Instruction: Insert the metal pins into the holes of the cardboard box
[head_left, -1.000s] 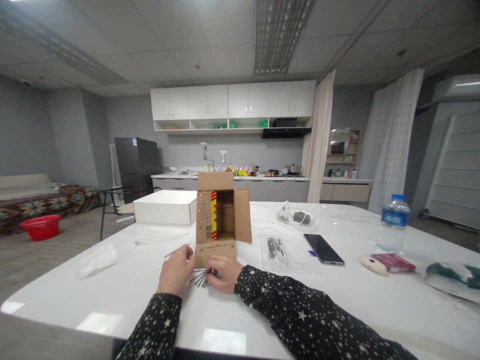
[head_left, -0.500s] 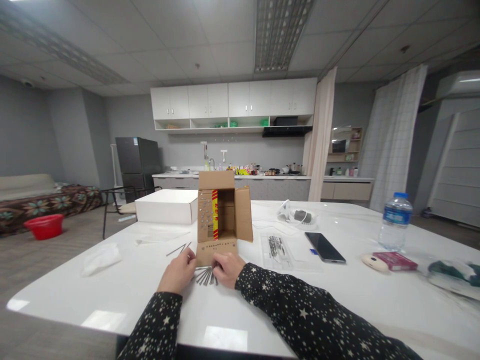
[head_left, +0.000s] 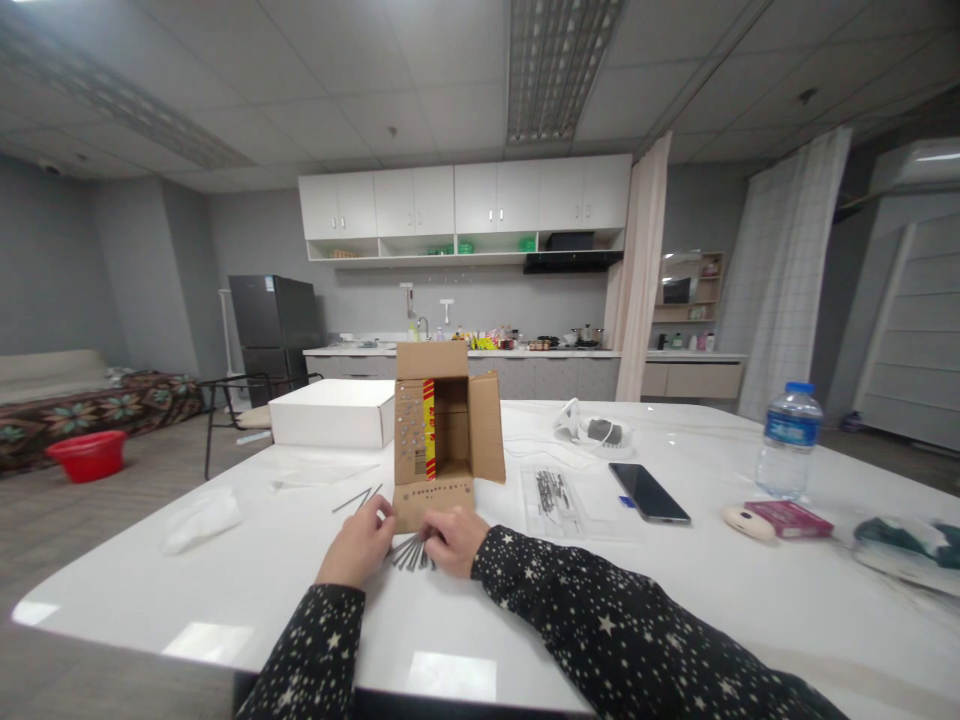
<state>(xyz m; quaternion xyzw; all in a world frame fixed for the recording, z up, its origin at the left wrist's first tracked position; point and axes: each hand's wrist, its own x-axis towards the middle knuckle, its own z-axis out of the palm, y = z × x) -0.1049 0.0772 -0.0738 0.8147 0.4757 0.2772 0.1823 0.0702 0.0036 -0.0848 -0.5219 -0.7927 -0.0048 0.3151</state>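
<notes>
1. Left hand (head_left: 358, 545) rests palm-down on the white table (head_left: 300, 590), fingers loosely curled, tips touching the near-left corner of the cardboard box (head_left: 444, 430); can't tell if it grips anything
2. Right hand (head_left: 455, 538) lies just right of it, fingers bent over a small bundle of thin metal rods (head_left: 409, 552); fingertips touch the rods, but a firm pinch can't be made out
3. Rods lie fanned on the table between the two hands, right in front of the box's lower flap
4. Two more rods (head_left: 356, 498) lie loose on the table, left of the box & just beyond the left hand
5. Box stands upright w/ flaps open, rows of small holes in left flap & front flap, red-yellow strip inside
6. Clear bag w/ more rods (head_left: 553, 494) sits right of the box; phone (head_left: 649, 493) beyond it
7. White box (head_left: 331, 413) behind-left of the cardboard one; water bottle (head_left: 787, 441) far right; crumpled tissue (head_left: 201, 518) far left
</notes>
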